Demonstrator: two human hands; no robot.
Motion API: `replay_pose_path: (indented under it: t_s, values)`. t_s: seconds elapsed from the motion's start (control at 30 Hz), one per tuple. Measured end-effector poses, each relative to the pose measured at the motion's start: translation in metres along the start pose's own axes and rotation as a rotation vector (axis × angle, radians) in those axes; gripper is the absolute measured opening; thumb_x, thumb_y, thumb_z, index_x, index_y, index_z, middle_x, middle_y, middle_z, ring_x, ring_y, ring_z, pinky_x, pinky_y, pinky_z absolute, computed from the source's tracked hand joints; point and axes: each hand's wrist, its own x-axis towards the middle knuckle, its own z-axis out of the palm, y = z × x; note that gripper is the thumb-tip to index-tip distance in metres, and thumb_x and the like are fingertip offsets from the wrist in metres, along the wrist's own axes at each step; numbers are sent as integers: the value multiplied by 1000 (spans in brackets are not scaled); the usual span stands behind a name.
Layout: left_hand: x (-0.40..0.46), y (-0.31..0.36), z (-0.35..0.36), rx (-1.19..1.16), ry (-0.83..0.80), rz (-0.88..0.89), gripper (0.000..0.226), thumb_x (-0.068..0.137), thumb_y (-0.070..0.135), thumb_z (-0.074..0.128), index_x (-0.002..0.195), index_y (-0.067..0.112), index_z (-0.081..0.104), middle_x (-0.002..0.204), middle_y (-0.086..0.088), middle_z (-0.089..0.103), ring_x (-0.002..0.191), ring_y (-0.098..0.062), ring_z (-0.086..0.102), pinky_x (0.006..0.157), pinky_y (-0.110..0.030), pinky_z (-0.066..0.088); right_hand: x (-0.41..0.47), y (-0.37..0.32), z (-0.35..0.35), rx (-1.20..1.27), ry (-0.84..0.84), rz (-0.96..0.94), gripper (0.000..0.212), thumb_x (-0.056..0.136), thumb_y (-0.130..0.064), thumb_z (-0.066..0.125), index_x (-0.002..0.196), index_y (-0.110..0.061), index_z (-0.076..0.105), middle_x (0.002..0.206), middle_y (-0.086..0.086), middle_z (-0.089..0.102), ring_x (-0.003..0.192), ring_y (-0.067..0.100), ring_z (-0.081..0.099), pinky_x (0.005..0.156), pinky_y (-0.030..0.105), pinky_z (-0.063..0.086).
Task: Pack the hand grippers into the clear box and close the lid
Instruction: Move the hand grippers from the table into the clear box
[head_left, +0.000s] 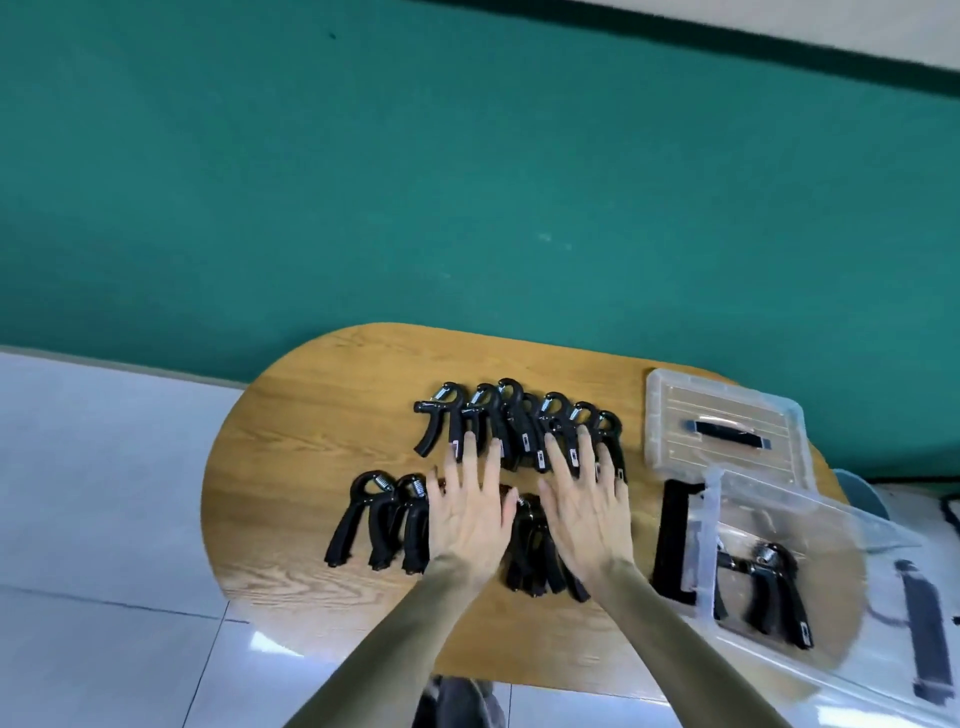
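Both hands flat, fingers spread, holding nothing: left hand (467, 506) and right hand (584, 506) hover over hand grippers (519, 426) lying in two rows on counter (311, 415); one gripper already in clear box (779, 561), lid (727, 431) off beside it. Grippers likely rigid, sprung, moderately heavy; best grasped by both handles together

Black hand grippers (511, 426) lie in two rows; clear box (779, 561) (open) holds one.
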Motion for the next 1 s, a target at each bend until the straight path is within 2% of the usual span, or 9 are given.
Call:
replay_pose_path:
  t_s: [0.1, 0.2, 0.37, 0.43, 0.53, 0.57, 0.7, 0.83, 1.0]
  values:
    - [10, -32, 6, -2, -46, -55, 67, 105, 54, 17, 162, 24, -4, 170, -12, 2, 153, -36, 14, 118, -57, 20, 13, -16, 32, -24, -153, 6, 57, 101, -40, 41, 155, -23, 31, 163, 17, 25, 145, 44, 30, 107, 59, 38]
    - [17, -74, 25, 8, -108, -92, 65, 104, 55, 9, 160, 29, -13, 170, -10, -4, 155, -35, 8, 121, -59, 18, 31, -33, 66, -90, -203, -9, 58, 102, -46, 39, 155, -26, 28, 162, 16, 26, 141, 42, 36, 99, 54, 46]
    - [30, -134, 67, -26, -136, -135, 74, 77, 61, -42, 148, 40, -37, 160, -14, -38, 154, -38, -11, 121, -61, -3, 74, -63, 118, -72, -203, 6, 59, 102, -50, 38, 155, -28, 25, 163, 15, 23, 142, 43, 34, 99, 55, 46]
    - [36, -150, 92, -54, -162, -176, 67, 86, 62, -28, 148, 37, -39, 159, -14, -39, 152, -41, -14, 121, -65, -1, 94, -77, 139, -69, -203, -26, 60, 102, -51, 36, 156, -29, 21, 164, 15, 19, 145, 42, 29, 103, 55, 43]
    - [39, -162, 114, -173, -125, -227, 69, 103, 58, 17, 161, 31, -9, 169, -16, -6, 151, -45, 9, 116, -71, 20, 115, -98, 168, -65, -221, -70, 61, 102, -51, 35, 156, -28, 19, 165, 15, 14, 148, 41, 22, 107, 54, 40]
    - [39, -164, 121, -196, -115, -219, 69, 105, 55, 22, 161, 31, -9, 170, -14, -6, 152, -44, 7, 116, -71, 20, 120, -104, 178, -65, -226, -77, 62, 102, -52, 36, 156, -28, 17, 166, 15, 12, 149, 41, 20, 108, 54, 39]
    - [33, -171, 143, -248, -20, -205, 68, 108, 47, 21, 154, 39, -28, 164, 1, -35, 153, -35, -17, 123, -62, 10, 133, -119, 213, -82, -239, -81, 73, 99, -50, 46, 158, -27, 10, 167, 16, 2, 148, 49, 13, 112, 58, 33]
    - [36, -175, 139, -255, -53, -196, 69, 107, 44, 23, 152, 43, -30, 161, 5, -40, 155, -35, -8, 122, -59, 15, 138, -130, 233, -111, -241, -22, 78, 96, -46, 51, 158, -24, 9, 167, 17, -2, 147, 55, 7, 112, 59, 31]
    - [41, -178, 129, -183, -150, -170, 74, 99, 37, 22, 153, 39, -30, 155, 1, -48, 152, -42, 7, 118, -60, 26, 142, -148, 238, -38, -249, 49, 77, 90, -17, 57, 157, -23, 19, 167, 14, -3, 147, 55, 7, 106, 59, 35]
